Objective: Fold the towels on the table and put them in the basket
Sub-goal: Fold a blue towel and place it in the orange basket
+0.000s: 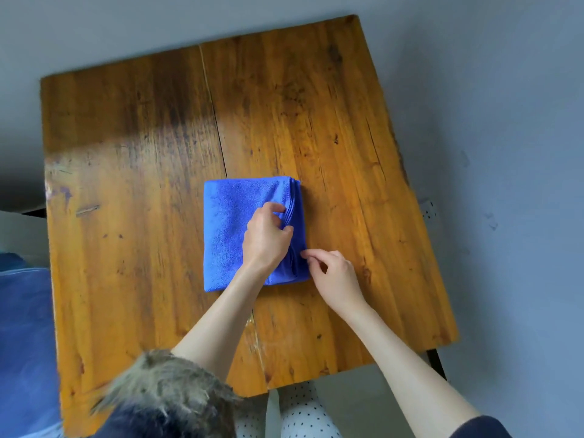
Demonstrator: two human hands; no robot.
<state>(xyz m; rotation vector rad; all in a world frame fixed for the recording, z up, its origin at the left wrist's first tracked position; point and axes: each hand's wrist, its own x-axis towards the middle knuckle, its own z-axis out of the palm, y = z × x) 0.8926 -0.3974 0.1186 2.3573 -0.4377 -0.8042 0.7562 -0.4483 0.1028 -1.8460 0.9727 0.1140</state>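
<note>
A blue towel (230, 222), folded into a small rectangle, lies near the middle of the wooden table (126, 153). My left hand (267, 235) lies on the towel's right half, fingers curled and pinching the layered right edge. My right hand (335, 276) is at the towel's lower right corner, its thumb and forefinger pinching the edge there. No basket is in view.
The table's edges run close on all sides, with grey floor (505, 121) beyond. Blue fabric (22, 343) sits off the table's left edge. A fur-trimmed garment (164, 393) covers the near edge at the bottom. A dark table leg (437, 363) shows at the right.
</note>
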